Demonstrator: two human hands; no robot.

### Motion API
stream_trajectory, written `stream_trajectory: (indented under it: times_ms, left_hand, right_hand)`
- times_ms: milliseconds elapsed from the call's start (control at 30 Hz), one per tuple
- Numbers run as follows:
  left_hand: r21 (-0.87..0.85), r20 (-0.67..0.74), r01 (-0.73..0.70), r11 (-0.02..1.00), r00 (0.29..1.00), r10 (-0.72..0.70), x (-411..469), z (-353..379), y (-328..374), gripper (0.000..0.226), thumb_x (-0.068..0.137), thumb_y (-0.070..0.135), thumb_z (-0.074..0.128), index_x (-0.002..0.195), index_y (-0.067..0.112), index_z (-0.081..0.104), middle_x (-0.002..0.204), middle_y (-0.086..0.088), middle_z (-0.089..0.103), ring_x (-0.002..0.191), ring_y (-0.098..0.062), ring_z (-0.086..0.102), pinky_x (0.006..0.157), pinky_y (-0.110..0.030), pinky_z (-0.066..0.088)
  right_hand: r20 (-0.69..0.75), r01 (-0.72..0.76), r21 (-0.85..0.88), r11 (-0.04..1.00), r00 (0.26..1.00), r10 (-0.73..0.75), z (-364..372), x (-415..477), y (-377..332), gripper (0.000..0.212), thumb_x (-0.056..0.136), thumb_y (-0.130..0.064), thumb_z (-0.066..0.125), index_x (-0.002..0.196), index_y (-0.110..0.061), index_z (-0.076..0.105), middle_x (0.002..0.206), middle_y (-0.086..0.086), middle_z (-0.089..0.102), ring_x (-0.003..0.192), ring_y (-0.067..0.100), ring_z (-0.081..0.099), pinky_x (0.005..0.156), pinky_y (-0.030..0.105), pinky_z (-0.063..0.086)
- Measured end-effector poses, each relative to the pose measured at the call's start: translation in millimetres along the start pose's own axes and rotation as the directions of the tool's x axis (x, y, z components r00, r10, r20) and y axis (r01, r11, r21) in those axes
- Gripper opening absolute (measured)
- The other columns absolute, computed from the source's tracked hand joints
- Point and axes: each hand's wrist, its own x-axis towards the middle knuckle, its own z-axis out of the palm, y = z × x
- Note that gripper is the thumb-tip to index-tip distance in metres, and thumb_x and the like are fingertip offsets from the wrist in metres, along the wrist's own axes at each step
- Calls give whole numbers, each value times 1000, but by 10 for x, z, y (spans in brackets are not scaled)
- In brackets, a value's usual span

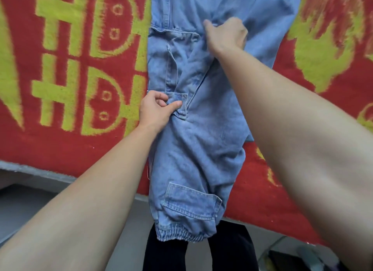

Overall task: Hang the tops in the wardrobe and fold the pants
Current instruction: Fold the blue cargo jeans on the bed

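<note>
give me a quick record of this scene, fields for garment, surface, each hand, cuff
garment: blue denim cargo pants, laid out lengthwise, creased
surface: red blanket with yellow-green pattern
left hand: pinches the denim beside a small pocket at the pants' edge
right hand: grips bunched denim farther up
cuff: elastic cuff hangs past the blanket's near edge

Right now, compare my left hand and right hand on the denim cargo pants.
The left hand grips the denim cargo pants at their left edge, beside a small pocket; the right hand grips mid-fabric. The left hand is nearer the person; the right hand reaches farther up. Both curl round bunched denim.
</note>
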Motion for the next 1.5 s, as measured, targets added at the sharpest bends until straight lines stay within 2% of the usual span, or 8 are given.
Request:
stream_trajectory:
  times_ms: [200, 467, 633, 800, 933, 1100, 1333, 1500]
  left_hand:
    - [-54, 45, 32, 998, 999, -29, 22, -57, 9, 39, 67, 27, 89, 84, 18, 55, 67, 7, 46, 58, -5, 42, 64, -20, 41]
    - [-77, 57, -15, 997, 998, 20, -25, -100, 51, 45, 67, 28, 89, 92, 23, 52, 66, 5, 44, 60, -10, 43, 64, -26, 41]
    - [6, 85, -169, 986, 982, 168, -91, -258, 42, 31, 71, 37, 83, 86, 29, 57, 72, 2, 51, 61, -7, 44, 63, -29, 40]
    - [-91, 29, -166, 982, 985, 169, -203, -530, -44, 25, 73, 24, 81, 73, 29, 56, 76, 5, 60, 64, -5, 52, 67, -25, 44]
    - [-203, -69, -35, 979, 997, 21, -196, -531, -159, 20, 72, 12, 77, 73, 17, 57, 65, 7, 56, 55, -4, 45, 59, -23, 40]
    - [-352, -56, 38, 935, 997, -62, -36, -553, -321, 26, 76, 12, 80, 89, 20, 59, 88, -15, 71, 73, -18, 65, 74, -38, 56]
    - [-290, -22, -4, 957, 1000, -3, 52, -654, -263, 19, 81, 10, 77, 94, 14, 64, 83, -4, 72, 67, -6, 64, 69, -23, 53]
    - [-99, 115, -81, 992, 989, 92, 224, -806, -99, 21, 79, 14, 79, 86, 18, 60, 84, -2, 68, 66, -3, 57, 68, -24, 49]
  right_hand:
    - [18, 40, -65, 997, 999, -39, 89, 75, 80, 41, 97, -37, 43, 103, -7, 71, 109, 16, 70, 108, 32, 61, 80, 30, 42]
    - [-49, 153, 6, 988, 987, -153, -4, -101, 52, 31, 103, -29, 41, 119, -4, 53, 124, 14, 59, 116, 30, 53, 89, 32, 33]
    - [-272, 421, 30, 907, 876, -398, -40, -444, -178, 28, 102, -26, 41, 112, -3, 53, 113, 10, 59, 103, 27, 56, 80, 29, 33]
    - [-248, 627, 0, 779, 755, -607, 183, -649, -570, 28, 100, -27, 40, 106, -3, 54, 107, 8, 58, 92, 24, 56, 72, 25, 31]
    - [-115, 641, -71, 764, 755, -645, 500, -611, -660, 26, 102, -25, 40, 109, -3, 53, 110, 11, 56, 95, 28, 55, 77, 33, 36]
    - [145, 594, -252, 764, 803, -577, 760, -407, -546, 38, 106, -35, 33, 125, -6, 50, 128, 15, 46, 109, 34, 52, 87, 40, 38]
    - [202, 575, -565, 592, 792, -576, 460, -196, -384, 61, 98, -66, 23, 144, -31, 44, 144, 11, 40, 128, 35, 38, 104, 45, 28]
    - [-16, 438, -434, 787, 870, -493, 368, -82, -383, 55, 102, -49, 32, 142, -14, 45, 152, 14, 35, 141, 32, 28, 113, 42, 20]
